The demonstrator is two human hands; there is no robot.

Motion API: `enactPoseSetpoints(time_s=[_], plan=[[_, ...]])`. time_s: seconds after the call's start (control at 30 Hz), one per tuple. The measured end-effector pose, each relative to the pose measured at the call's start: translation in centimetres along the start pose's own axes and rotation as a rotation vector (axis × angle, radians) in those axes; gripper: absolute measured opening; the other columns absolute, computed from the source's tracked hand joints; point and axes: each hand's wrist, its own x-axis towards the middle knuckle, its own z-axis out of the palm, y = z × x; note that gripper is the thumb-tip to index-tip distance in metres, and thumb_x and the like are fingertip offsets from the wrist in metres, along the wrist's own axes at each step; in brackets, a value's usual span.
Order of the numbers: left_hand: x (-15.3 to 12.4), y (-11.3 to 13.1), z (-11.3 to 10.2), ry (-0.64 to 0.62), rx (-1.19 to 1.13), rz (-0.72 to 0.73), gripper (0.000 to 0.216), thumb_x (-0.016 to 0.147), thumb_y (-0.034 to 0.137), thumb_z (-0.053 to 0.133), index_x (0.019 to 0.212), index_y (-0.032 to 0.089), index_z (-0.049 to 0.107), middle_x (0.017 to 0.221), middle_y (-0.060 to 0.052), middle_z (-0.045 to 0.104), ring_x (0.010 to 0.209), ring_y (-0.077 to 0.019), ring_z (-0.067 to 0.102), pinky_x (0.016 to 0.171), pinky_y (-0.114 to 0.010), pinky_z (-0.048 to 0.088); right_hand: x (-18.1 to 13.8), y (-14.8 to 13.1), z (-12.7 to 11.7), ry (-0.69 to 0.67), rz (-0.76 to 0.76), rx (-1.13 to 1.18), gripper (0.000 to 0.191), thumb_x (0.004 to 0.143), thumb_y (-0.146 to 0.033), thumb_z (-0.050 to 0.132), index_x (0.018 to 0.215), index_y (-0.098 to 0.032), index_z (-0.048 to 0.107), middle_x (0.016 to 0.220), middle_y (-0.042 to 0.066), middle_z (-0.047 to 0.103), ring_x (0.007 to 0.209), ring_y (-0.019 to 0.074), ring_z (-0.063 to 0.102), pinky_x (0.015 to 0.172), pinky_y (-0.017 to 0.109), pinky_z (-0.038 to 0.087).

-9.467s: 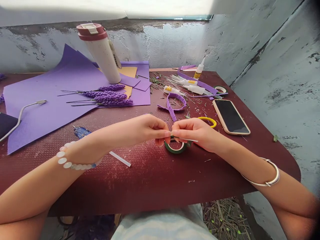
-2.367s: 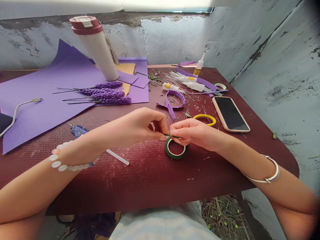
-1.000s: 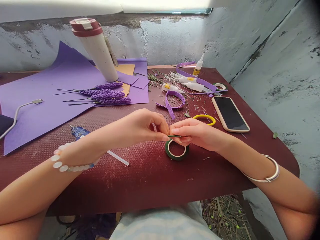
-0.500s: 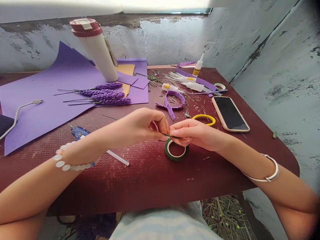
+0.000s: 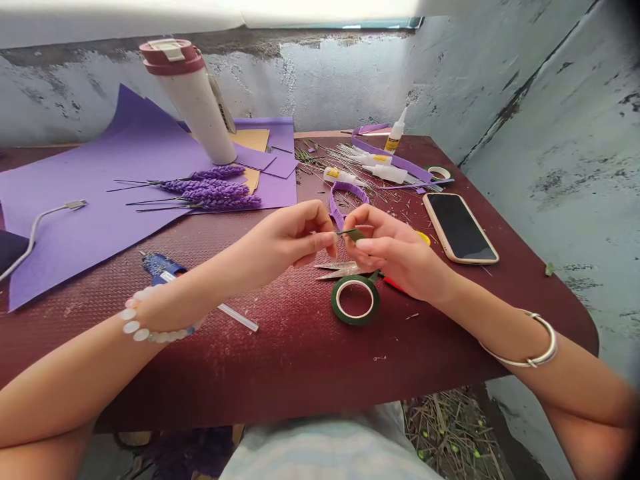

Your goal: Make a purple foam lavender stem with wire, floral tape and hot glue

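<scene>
My left hand (image 5: 295,243) pinches the end of a thin dark green stem between thumb and fingertips. Close beside it, my right hand (image 5: 400,260) is closed on a strip of green floral tape (image 5: 356,234), which meets the stem between the two hands. Under my right hand lies the tape roll (image 5: 334,303), flat on the table with its white core showing. Scissors (image 5: 340,270) rest just behind the roll; their blades point left and my right hand covers most of the handles. A curled purple crepe strip (image 5: 336,203) sits beyond my fingers.
Purple lavender-like flower stems (image 5: 215,190) lie on purple sheets (image 5: 100,193) beside a tall tumbler (image 5: 200,107). A blue glue gun (image 5: 160,265) with a clear stick (image 5: 239,317) is near my left forearm. Glue bottles (image 5: 390,173), wires and a phone (image 5: 461,227) occupy the right side.
Both hands have risen away from the tape roll, uncovering the scissor blades and part of a red handle. More green tape shows at my right fingers. The roll has shifted slightly.
</scene>
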Motion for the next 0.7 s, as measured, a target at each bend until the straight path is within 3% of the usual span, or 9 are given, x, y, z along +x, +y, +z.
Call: enactPoseSetpoints(time_s=[0.13,0.27,0.47,0.57,0.7], plan=[[0.0,-0.1,0.4,0.035,-0.085,-0.014,0.013,0.090,0.016,0.054,0.078,0.015,0.048,0.068,0.003,0.055,0.048,-0.0029,0.036,0.043,-0.019,0.025,-0.3,0.8,0.7,0.067,-0.130,-0.086,0.004,0.091,-0.019,0.057,0.091,-0.018,0.053,0.071,-0.004,0.043,0.056,0.0052,0.033,0.050,0.021,0.024],[-0.2,0.2,1.1,0.085,-0.108,-0.021,0.014,0.089,0.014,0.052,0.076,0.015,0.046,0.065,0.003,0.053,0.047,-0.0033,0.036,0.042,-0.019,0.025,-0.4,1.4,1.6,0.092,-0.215,-0.137,0.010,0.095,-0.024,0.053,0.088,-0.018,0.054,0.067,-0.005,0.044,0.056,0.0053,0.035,0.049,0.021,0.027],[-0.5,0.0,1.6,0.176,0.101,0.121,0.005,0.089,0.012,0.050,0.087,0.016,0.052,0.063,0.003,0.054,0.061,-0.0093,0.050,0.057,-0.022,0.040,-0.5,1.8,1.6,0.040,-0.141,-0.098,0.022,0.099,-0.030,0.046,0.086,-0.015,0.057,0.063,-0.004,0.045,0.055,0.0055,0.039,0.048,0.020,0.027],[-0.4,-0.3,1.6,0.222,0.256,0.169,0.014,0.089,0.011,0.050,0.098,0.013,0.061,0.064,0.002,0.055,0.061,-0.0095,0.050,0.059,-0.022,0.042,-0.4,1.9,1.4,0.042,-0.084,-0.100,0.023,0.098,-0.033,0.046,0.087,-0.016,0.057,0.061,-0.003,0.048,0.054,0.0067,0.041,0.047,0.021,0.027],[-0.3,-0.4,1.5,0.301,0.434,0.236,0.019,0.089,0.011,0.050,0.097,0.014,0.067,0.067,0.001,0.061,0.062,-0.0090,0.053,0.061,-0.021,0.043,-0.2,1.8,1.3,0.062,-0.063,-0.206,0.028,0.099,-0.037,0.043,0.088,-0.016,0.058,0.058,-0.002,0.053,0.052,0.0083,0.043,0.049,0.023,0.031]])
